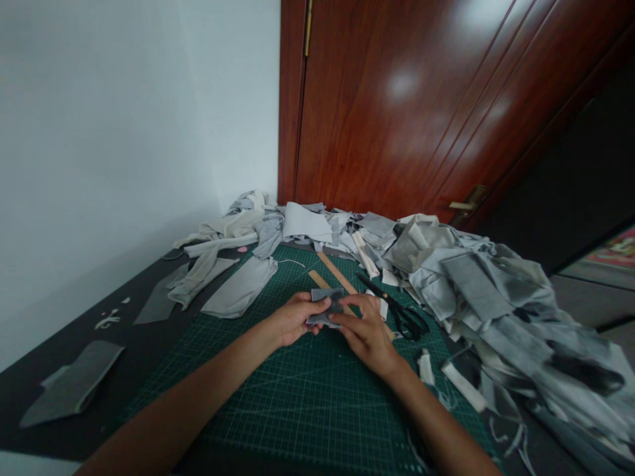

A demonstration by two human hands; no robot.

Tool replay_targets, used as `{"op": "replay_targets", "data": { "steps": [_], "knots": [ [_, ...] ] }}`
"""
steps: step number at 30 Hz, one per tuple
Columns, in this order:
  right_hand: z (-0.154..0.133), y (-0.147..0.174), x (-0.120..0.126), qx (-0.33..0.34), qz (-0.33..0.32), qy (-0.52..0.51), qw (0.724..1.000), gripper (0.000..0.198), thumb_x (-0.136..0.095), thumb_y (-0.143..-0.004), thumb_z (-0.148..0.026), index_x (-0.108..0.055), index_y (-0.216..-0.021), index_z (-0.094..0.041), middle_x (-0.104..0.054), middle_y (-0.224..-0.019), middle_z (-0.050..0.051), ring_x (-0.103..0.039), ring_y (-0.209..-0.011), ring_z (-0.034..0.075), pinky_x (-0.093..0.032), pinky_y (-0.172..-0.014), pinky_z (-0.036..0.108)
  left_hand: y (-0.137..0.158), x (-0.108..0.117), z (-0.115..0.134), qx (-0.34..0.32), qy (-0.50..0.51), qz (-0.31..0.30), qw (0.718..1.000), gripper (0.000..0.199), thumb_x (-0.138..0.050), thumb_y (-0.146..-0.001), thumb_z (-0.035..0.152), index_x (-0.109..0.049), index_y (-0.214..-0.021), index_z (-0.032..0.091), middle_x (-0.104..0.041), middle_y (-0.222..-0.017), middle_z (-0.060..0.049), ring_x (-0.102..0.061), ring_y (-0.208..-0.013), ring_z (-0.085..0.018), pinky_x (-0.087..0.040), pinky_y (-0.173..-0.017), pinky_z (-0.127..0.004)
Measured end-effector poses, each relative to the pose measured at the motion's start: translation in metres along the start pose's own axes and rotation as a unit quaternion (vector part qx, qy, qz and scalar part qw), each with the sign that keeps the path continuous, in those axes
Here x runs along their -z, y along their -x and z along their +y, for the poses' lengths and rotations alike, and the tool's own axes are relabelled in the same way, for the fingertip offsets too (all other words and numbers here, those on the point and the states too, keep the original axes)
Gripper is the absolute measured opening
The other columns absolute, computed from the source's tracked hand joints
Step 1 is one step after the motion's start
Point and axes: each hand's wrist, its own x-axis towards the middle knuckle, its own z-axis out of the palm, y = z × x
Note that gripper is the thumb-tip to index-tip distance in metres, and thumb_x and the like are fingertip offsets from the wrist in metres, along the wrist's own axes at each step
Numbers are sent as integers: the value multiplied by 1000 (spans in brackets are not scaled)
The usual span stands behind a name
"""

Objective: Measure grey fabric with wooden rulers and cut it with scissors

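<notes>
Over the green cutting mat I hold a small grey piece of fabric that looks folded. My left hand pinches its left side, thumb on top and fingers underneath. At its right side, my right hand has thumb and fingertips closed on the edge. Just right of my right hand lie black-handled scissors, blades pointing up and left. Two wooden strips, a longer one and a shorter one, rest on the mat behind the fabric, partly hidden by it and my right hand.
A big heap of grey and white cloth pieces spreads along the right and back. More cloth lies at the back left. A folded grey piece sits on the dark table at left. Behind stand a white wall and a wooden door.
</notes>
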Motion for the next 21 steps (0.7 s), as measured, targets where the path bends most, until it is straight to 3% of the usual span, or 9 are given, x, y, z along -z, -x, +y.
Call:
{"op": "replay_targets", "data": {
  "steps": [4, 7, 10, 15, 21],
  "knots": [
    [-3, -3, 0, -1, -31, -49, 998, 29, -57, -98, -21, -74, -116, -35, -70, -125, 5, -61, -117, 28, -43, -101, 51, 3, -2, 2, 0, 20, -14, 1000, 32, -88, -72, 36, -76, -89, 11, -67, -64, -2, -56, -49, -10, -39, -42, -21],
    [-1, -4, -3, -37, -23, -99, 994, 27, -56, -98, -23, -73, -116, -34, -75, -113, 5, -64, -114, 29, -45, -101, 52, 3, -6, 3, -28, 74, -10, 997, 28, -88, -72, 30, -77, -87, 10, -74, -75, -7, -65, -63, -14, -51, -58, -24],
    [1, -3, -6, -78, 23, -84, 993, 22, -58, -98, -25, -75, -109, -33, -78, -100, 5, -66, -107, 30, -44, -99, 52, 2, -11, 0, -54, 119, -9, 991, 27, -91, -69, 26, -78, -87, 9, -77, -85, -10, -71, -77, -18, -56, -78, -29],
    [2, -5, -10, -148, 83, -41, 985, 16, -61, -97, -32, -76, -97, -29, -76, -88, 5, -66, -89, 27, -44, -89, 46, 6, -19, -7, -96, 142, -28, 985, 36, -88, -73, 26, -78, -104, 11, -77, -111, -15, -71, -107, -28, -51, -103, -46],
    [-3, -8, -13, -215, 90, -26, 972, 15, -62, -95, -32, -75, -90, -25, -75, -83, 4, -64, -82, 26, -41, -83, 41, 7, -23, -14, -94, 167, -18, 981, 33, -85, -75, 24, -78, -105, 13, -75, -118, -15, -67, -117, -30, -49, -107, -48]
  ]
}}
